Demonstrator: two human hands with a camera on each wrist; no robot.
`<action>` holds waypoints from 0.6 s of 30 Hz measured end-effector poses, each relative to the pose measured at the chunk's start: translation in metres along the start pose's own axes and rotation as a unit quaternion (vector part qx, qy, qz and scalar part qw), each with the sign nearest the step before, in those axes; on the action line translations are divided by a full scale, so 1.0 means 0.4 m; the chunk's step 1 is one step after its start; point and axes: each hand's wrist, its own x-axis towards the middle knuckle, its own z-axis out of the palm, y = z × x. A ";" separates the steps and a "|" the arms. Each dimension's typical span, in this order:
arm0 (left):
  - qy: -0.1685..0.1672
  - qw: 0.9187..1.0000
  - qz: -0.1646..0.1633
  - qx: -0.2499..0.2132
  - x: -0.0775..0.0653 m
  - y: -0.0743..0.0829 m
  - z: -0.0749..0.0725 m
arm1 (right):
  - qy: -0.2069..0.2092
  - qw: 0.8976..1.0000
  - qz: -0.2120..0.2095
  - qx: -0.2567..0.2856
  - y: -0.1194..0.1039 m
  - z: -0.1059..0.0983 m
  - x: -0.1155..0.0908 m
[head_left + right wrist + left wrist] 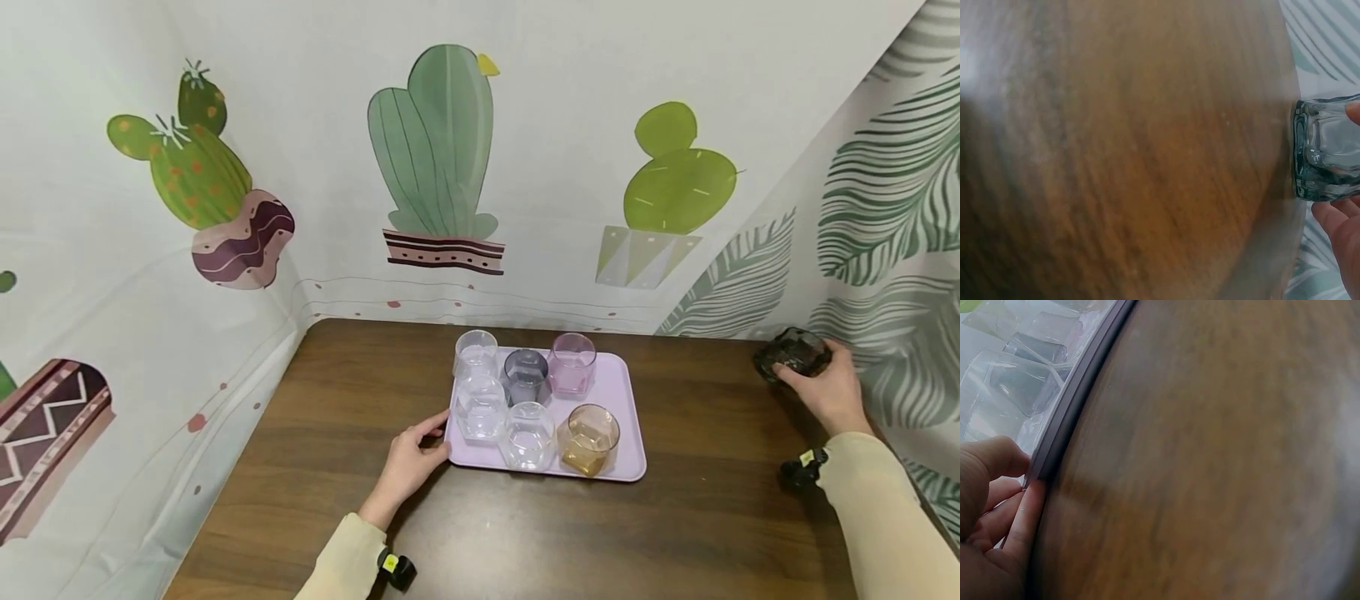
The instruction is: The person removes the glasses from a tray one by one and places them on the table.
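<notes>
My left hand [408, 458] grips the left edge of a lilac tray [618, 408] at its near corner. In the left wrist view, thumb and fingers meet at the tray's dark-sided rim [1079, 387]. Several glasses stand upright on the tray: clear ones such as the front glass [528, 437], a smoky grey glass [525, 379], a pink glass [572, 367] and an amber glass [588, 442]. Far right, my right hand [832, 387] holds a dark greenish glass [792, 354] by its sides. Its thick, squarish base shows in the right wrist view [1322, 150].
The brown wooden table [705, 500] ends at the back against a white cloth [555, 167] printed with cacti. A leaf-patterned cloth [892, 325] hangs at the right, close behind the right hand.
</notes>
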 end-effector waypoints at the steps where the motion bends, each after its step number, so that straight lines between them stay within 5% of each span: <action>1: 0.001 1.000 -0.004 -0.001 0.000 0.001 0.000 | 0.000 1.000 -0.001 0.000 0.000 0.000 0.000; 18: 0.000 1.000 0.004 -0.022 -0.004 0.004 -0.002 | -0.036 0.996 -0.017 0.078 -0.002 -0.012 -0.054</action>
